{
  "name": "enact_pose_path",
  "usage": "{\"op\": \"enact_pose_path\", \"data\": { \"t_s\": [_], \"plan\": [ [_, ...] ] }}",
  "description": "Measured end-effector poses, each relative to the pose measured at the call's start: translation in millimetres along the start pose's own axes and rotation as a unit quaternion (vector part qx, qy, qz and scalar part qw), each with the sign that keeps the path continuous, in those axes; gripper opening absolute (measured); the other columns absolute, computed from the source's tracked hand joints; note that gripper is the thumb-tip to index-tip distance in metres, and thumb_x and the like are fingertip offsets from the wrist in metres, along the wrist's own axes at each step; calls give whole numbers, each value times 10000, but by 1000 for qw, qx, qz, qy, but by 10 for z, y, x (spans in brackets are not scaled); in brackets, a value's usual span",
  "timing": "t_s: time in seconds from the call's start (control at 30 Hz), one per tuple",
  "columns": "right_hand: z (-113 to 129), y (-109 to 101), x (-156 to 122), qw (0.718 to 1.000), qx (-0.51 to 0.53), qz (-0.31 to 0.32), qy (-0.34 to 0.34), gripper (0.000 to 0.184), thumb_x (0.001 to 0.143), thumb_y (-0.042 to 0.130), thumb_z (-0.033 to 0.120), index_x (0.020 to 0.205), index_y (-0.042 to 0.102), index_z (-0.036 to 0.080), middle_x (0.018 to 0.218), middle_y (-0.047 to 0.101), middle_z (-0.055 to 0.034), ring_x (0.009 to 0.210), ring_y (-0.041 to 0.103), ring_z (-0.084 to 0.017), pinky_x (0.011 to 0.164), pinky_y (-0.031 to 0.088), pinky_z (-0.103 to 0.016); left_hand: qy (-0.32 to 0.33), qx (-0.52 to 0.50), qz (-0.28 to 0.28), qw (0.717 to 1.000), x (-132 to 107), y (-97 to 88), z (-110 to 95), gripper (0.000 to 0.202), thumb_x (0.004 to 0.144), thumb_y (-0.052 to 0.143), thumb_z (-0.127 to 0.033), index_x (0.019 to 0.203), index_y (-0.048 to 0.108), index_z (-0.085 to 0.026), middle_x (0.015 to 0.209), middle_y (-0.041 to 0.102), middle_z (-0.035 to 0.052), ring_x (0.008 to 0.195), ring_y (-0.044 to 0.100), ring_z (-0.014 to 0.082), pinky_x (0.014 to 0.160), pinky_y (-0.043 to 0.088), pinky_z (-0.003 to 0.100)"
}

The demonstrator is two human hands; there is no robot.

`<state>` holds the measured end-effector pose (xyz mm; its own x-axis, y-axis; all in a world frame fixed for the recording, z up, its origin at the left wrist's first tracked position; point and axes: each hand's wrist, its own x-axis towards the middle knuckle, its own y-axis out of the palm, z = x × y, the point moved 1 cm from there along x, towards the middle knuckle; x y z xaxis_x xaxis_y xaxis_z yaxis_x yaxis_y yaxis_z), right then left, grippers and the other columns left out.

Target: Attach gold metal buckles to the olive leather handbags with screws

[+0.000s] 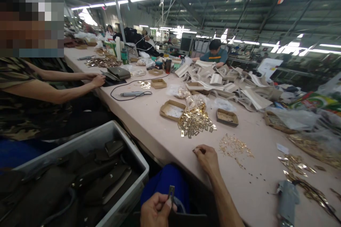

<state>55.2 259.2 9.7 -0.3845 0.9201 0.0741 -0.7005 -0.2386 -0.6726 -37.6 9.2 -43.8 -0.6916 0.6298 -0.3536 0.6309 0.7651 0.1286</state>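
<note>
My left hand [156,211] is low in the middle over my lap, thumb and fingers closed on a small slotted metal plate [171,192] that stands upright. A dark flat piece [189,219] lies just beside and below that hand. At the table's near edge, my right hand [206,158] is pinched, its fingertips down near the tabletop. What sits between those fingertips is too small to make out. Right of this hand lies a scatter of tiny gold-coloured pieces [234,145]. Beyond it is a heap of shiny gold-coloured metal plates [195,122].
A grey bin [145,166] of dark leather-like items stands at left. A co-worker's hands [97,79] handle a dark item. Cardboard trays [173,110], a grey corded tool [131,94], another grey tool [287,198] and a pile of pale pieces [226,81] lie on the table.
</note>
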Motion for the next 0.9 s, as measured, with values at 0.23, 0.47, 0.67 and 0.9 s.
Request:
{"op": "enact_pose_path", "data": {
  "t_s": [0.23,0.47,0.67,0.9],
  "plan": [
    [464,-189,-588,963,175,200,-48,380,952,610,480,1002,802,155,695,655,-40,643,580,-194,610,452,-301,-22,-21,-30,999,-148,86,-190,215,751,771,-341,734,781,-128,661,771,110,608,703,224,602,498,296],
    [648,-75,-1060,919,170,353,-41,287,974,582,335,864,792,174,786,726,-44,693,624,-184,638,445,-283,-13,-23,-25,999,-185,108,-236,212,753,791,-334,774,824,-127,710,792,124,657,728,242,649,551,318],
    [636,20,-1093,943,74,312,-89,335,985,516,286,761,752,206,794,743,-41,750,673,-213,724,469,-311,-17,-29,-23,999,-167,115,-190,239,771,788,-350,803,840,-119,728,796,137,684,736,256,677,584,339],
    [621,109,-1155,977,54,181,-103,225,946,611,317,904,808,217,878,752,-65,736,660,-213,642,468,-303,-24,-63,-11,998,-203,132,-266,247,745,780,-345,770,841,-107,663,757,121,559,655,190,536,506,276]
  ]
}}
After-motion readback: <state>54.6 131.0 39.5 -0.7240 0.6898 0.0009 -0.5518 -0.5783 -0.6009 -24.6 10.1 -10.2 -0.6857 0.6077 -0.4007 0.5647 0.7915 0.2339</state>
